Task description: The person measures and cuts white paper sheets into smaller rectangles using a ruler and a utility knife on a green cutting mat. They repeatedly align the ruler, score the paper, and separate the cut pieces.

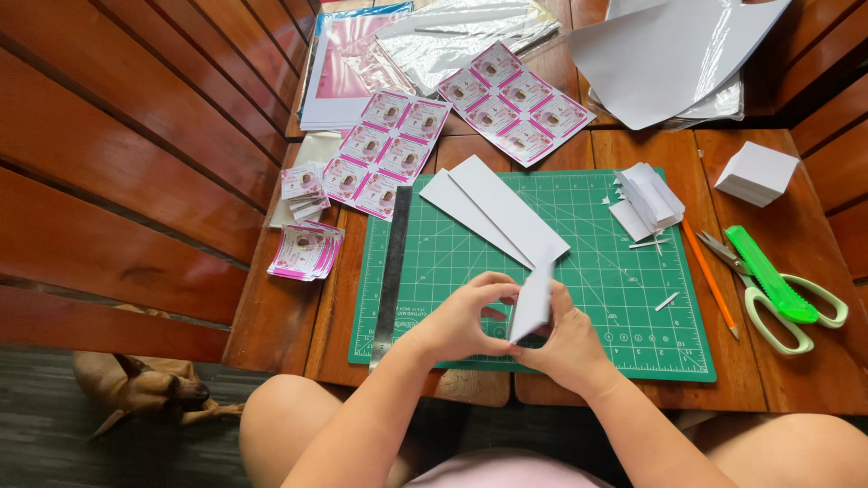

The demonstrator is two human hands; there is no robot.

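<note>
We see a reddish-brown slatted wooden table (271, 316) with glossy planks, lit by even daylight that leaves soft sheen on the wood. On our left a matching bench backrest of broad horizontal wooden slats (108, 181) rises beside it. Below lies a dark grey planked floor (36, 434), where a small tan dog (145, 389) rests.

Lower part of the folded white paper strip (532, 303) hidden behind the fingers of the right hand (565, 343) and left hand (466, 321); the fingertips pinching it cannot be made out. Print on the pink sticker sheets (511, 101) too small to tell, and the white sheets (669, 50) and silver foil sheets (461, 32) run off the top edge. Brown dog (145, 387) under the wooden bench (117, 181), its body half hidden by the seat slats.
</note>
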